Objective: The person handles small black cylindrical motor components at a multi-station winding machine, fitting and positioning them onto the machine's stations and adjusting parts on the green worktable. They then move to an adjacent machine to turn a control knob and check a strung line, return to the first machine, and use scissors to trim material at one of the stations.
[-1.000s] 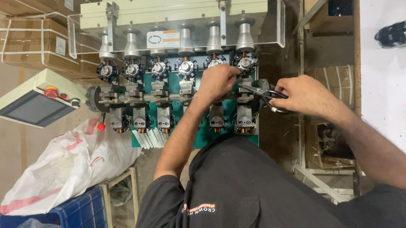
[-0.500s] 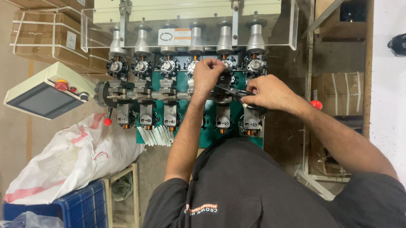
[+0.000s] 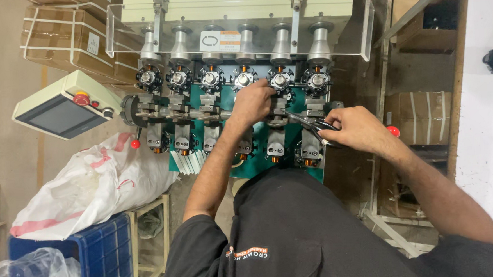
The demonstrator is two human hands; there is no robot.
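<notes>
A green winding machine with a row of several round wound cores stands in front of me under a clear guard. My left hand reaches up to the row and its fingers close around a part between two cores right of the middle. My right hand is at the machine's right end, gripping small black-handled cutters whose tip points left toward the left hand.
A cream control box with a screen and red button hangs at the left. Below it lie a white plastic sack and a blue crate. Strapped cardboard boxes sit at the upper left, shelving at the right.
The camera view has shifted, so the machine sits higher and more central. My right hand has drawn slightly right and down with the cutters; my left hand stays on the core row.
</notes>
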